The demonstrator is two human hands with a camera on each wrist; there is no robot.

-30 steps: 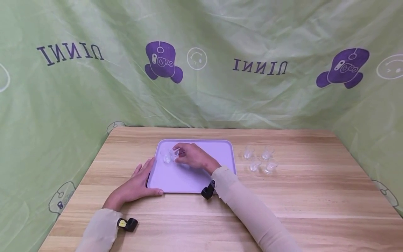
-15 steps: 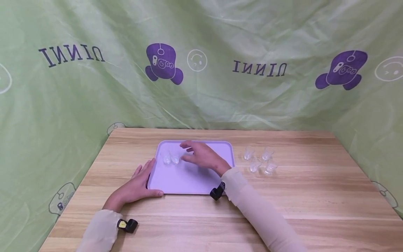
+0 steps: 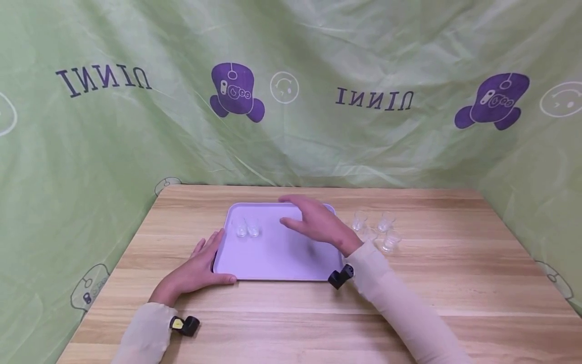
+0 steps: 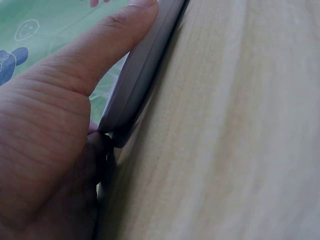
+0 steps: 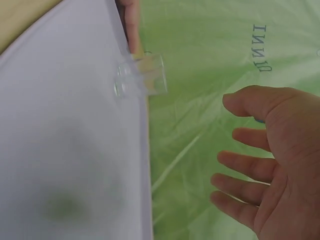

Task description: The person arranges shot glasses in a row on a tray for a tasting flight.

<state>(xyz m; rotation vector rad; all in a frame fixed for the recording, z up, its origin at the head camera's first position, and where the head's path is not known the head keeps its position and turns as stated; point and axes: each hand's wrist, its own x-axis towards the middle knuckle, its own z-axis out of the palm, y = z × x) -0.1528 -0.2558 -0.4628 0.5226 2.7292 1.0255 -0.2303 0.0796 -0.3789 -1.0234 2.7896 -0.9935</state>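
My left hand point(image 3: 193, 272) rests at the near left corner of a lavender tray point(image 3: 268, 260), its straight thumb along the front rim and its fingers along the left side. The left wrist view shows the thumb point(image 4: 107, 45) lying against the tray's rim point(image 4: 145, 65). Two small clear shot glasses, a left one point(image 3: 241, 228) and a right one point(image 3: 253, 228), stand side by side on the tray's left half. My right hand point(image 3: 318, 220) hovers over the tray's right side, fingers spread and holding nothing. In the right wrist view its fingers point(image 5: 245, 160) are apart from the glasses point(image 5: 140, 77).
Several more clear shot glasses point(image 3: 386, 221) stand on the wooden table point(image 3: 273, 323) right of the tray. My right wrist partly covers the nearest one. A green printed cloth point(image 3: 291, 141) hangs behind the table and along both sides.
My right hand has let go of the right shot glass on the tray and moved right, its fingers opening. The left hand and tray have stayed in place.
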